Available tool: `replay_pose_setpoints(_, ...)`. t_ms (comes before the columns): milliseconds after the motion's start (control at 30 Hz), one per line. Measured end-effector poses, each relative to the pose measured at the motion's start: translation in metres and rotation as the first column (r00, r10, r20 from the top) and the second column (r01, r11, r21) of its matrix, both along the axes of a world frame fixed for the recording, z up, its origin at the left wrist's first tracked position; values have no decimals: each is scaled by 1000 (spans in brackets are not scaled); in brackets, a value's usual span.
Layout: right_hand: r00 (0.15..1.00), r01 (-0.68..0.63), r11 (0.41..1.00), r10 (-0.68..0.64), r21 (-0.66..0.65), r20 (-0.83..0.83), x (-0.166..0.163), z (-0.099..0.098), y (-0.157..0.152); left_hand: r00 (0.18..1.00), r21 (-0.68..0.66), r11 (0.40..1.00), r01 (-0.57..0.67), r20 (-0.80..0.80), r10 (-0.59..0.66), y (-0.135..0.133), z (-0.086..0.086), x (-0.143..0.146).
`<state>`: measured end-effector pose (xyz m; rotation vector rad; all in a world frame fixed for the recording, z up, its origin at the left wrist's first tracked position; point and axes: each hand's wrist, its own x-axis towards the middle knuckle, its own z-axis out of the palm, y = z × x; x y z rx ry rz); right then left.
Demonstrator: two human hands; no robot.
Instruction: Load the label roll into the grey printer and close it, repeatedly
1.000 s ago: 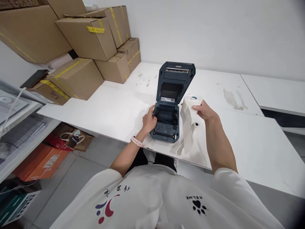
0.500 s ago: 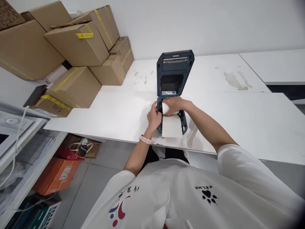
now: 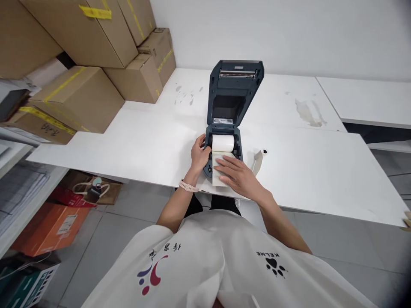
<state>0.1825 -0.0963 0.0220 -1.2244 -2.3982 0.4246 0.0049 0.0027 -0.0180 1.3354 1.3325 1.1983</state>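
Note:
A dark blue label printer (image 3: 208,128) stands on the white table with its lid (image 3: 236,92) swung up. In its bay sits a white label roll (image 3: 223,143), and a strip of label paper (image 3: 220,171) runs from it over the printer's front. My left hand (image 3: 201,152) holds the printer's left side, fingers outside and thumb over the rim. Across the paper strip my right hand (image 3: 236,173) lies flat, its fingers stretched out and pointing left. Right of the printer lies a small white roll (image 3: 262,152) with a loose curling end.
Taped cardboard boxes (image 3: 77,98) are stacked at the left back of the white table (image 3: 305,171). A wall stands behind it. Below at left are a shelf, an orange box (image 3: 51,229) and a paper bag (image 3: 111,194). A stain (image 3: 310,112) marks the table's right side.
My right hand has come off the label roll and moved toward me onto the paper strip, so the roll now shows. My left hand stays at the printer's side. The view has shifted.

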Motion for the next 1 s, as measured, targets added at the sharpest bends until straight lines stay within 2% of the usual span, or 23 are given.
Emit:
replay_pose_setpoints(133, 1000, 25, 1000, -25, -15, -7, -6, -6, 0, 999, -7, 1000, -4, 36, 4, 1, 1, 0)
replay_pose_setpoints(400, 999, 45, 999, -45, -14, 18, -8, -9, -2, 998, 3, 1000, 19, -52, -18, 0, 2, 1)
replay_pose_setpoints(567, 997, 63, 998, -63, 9, 53, -14, -7, -4, 999, -1, 1000, 5, 36, -5, 3, 4, 1)
replay_pose_setpoints(667, 997, 74, 997, -74, 9, 36, -16, -8, -8, 996, -44, 999, 17, 88, -13, -8, 7, 1)
replay_pose_setpoints(767, 993, 10, 999, -15, -47, -119, -5, -6, -7, 994, -133, 989, 64, 96, -51, -38, 9, 0)
replay_pose_setpoints(833, 946, 16, 998, -36, -63, -322, 10, 2, 7, 991, -184, 979, 92, 116, -71, -62, 9, -2)
replay_pose_setpoints(900, 832, 194, 981, -171, -12, -527, 29, 16, 39, 980, -206, 969, 133, 170, -99, -82, 7, -5)
replay_pose_setpoints(967, 673, 452, 890, -301, 54, -675, 46, 36, 88, 973, -217, 963, 160, 197, -118, -92, 7, -8)
replay_pose_setpoints(1000, 626, 482, 876, -317, 33, -712, 52, 48, 117, 972, -221, 961, 165, 199, -121, -94, 6, -9)
